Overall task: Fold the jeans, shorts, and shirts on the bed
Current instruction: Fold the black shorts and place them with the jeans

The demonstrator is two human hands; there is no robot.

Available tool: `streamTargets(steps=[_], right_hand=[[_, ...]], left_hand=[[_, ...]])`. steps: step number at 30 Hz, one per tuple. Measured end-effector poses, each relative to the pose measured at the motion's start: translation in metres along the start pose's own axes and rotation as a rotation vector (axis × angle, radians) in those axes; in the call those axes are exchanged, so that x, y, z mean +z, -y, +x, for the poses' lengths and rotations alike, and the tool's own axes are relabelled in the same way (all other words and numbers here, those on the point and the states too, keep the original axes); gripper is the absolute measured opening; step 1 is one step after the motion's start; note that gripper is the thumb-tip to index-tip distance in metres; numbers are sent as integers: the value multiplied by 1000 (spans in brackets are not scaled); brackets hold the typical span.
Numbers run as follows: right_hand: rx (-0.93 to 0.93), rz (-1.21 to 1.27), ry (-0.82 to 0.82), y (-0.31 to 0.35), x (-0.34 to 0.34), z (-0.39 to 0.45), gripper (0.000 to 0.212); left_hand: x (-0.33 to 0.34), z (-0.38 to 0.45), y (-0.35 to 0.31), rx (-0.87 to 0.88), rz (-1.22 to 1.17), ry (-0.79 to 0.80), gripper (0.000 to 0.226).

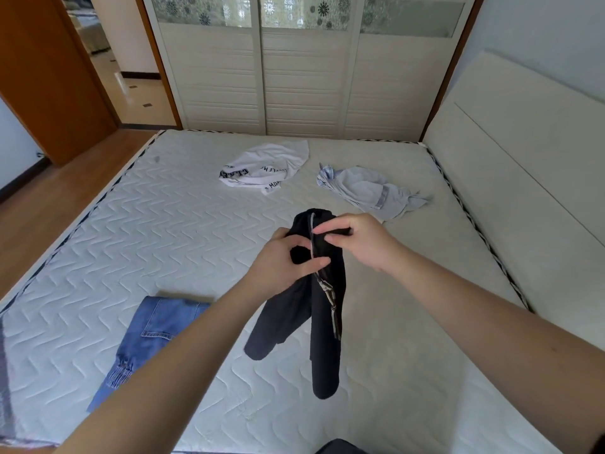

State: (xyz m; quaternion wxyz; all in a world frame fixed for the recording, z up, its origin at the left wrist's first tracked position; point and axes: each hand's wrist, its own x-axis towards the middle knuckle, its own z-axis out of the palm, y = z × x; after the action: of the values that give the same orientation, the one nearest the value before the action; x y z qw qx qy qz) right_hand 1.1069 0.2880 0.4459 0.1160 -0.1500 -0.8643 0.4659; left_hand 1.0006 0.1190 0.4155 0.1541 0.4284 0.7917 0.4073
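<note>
I hold black shorts (322,326) with a grey striped drawstring up above the mattress (170,224). My left hand (281,267) grips the waistband from the left, and my right hand (363,240) pinches it from the right. The legs hang down loosely. Blue jeans (147,335) lie folded on the mattress at the near left, partly hidden by my left forearm. A crumpled white shirt (266,168) with black lettering lies at the far middle. A crumpled pale blue shirt (370,190) lies to its right.
A white headboard (523,178) runs along the right side of the bed. White sliding wardrobe doors (307,80) stand behind the far edge. An open wooden door (55,77) and wooden floor are at the left. A dark item (340,448) shows at the bottom edge.
</note>
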Motion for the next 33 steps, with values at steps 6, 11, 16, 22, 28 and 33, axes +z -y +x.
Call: streamTargets(steps=[6, 11, 16, 22, 28, 33], right_hand=[[-5, -16, -20, -3, -8, -1, 33], [-21, -192, -76, -15, -39, -3, 36], [-10, -376, -115, -33, -61, -4, 34], [-32, -440, -116, -40, -70, -10, 34], [-33, -405, -132, -40, -84, -16, 34], [-67, -419, -156, -33, -97, -19, 37]], left_hand=[[8, 6, 8, -24, 100, -46, 7], [-16, 8, 21, -33, 132, 69, 16], [-43, 13, 33, -33, 235, 128, 9], [-66, 13, 25, 29, 208, 172, 13], [-94, 16, 16, 195, 293, 133, 14], [-115, 21, 14, 198, 371, 91, 37]])
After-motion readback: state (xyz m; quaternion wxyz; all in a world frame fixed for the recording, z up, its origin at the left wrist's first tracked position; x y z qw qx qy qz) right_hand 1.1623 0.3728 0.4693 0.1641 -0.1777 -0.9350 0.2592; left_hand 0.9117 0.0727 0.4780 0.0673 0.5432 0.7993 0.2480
